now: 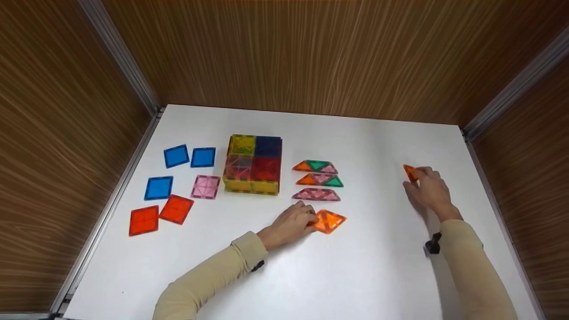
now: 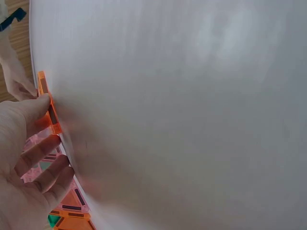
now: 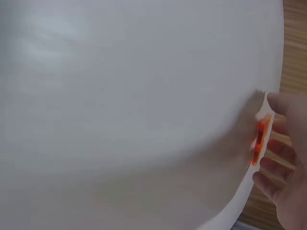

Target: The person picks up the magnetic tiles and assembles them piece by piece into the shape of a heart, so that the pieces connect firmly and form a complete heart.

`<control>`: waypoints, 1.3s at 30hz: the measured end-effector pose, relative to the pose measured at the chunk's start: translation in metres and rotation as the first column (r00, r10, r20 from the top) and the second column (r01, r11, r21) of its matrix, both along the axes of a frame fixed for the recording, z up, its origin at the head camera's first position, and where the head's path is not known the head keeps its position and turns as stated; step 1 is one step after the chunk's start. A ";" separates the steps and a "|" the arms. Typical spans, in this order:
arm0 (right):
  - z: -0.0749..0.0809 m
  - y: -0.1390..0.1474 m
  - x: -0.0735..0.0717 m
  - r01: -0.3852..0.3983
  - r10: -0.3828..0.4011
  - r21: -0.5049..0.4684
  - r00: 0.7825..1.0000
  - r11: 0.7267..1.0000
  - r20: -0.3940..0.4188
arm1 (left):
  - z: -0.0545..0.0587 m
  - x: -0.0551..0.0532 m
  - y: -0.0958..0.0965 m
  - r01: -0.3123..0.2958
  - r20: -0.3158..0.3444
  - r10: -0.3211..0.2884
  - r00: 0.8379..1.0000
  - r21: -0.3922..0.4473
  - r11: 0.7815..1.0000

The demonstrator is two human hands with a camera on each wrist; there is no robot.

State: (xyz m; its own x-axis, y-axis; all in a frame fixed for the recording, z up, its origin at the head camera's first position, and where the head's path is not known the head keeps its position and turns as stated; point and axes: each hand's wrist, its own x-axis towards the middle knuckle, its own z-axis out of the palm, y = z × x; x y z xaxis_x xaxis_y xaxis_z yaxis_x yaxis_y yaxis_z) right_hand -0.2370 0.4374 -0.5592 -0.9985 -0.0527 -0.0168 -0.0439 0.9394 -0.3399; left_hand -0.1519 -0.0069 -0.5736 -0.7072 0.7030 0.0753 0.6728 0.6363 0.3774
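Observation:
Low at centre in the head view, my left hand point(image 1: 291, 226) is at the left end of a row of orange triangular tiles point(image 1: 330, 221). Its thumb and index finger pinch an orange triangular tile point(image 2: 55, 127), seen edge-on in the left wrist view; the fingers partly cover it. Over on the right side of the table, my right hand point(image 1: 430, 189) touches another orange triangular tile point(image 1: 409, 172) with its fingertips. The right wrist view shows this tile point(image 3: 260, 140) beside the fingers, with the thumb held apart from it.
Three rows of pink, green and orange triangles point(image 1: 316, 180) lie beyond my left hand. Left of them stands a block of stacked square tiles point(image 1: 252, 186). Loose blue squares point(image 1: 158, 188), red squares point(image 1: 144, 220) and a pink square point(image 1: 206, 186) lie farther left. Wooden walls point(image 1: 284, 58) surround the white table.

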 end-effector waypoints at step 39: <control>-0.003 -0.111 0.116 -0.232 0.235 0.062 0.971 0.971 -0.036 | 0.000 0.002 0.002 0.012 -0.023 -0.012 1.000 0.013 1.000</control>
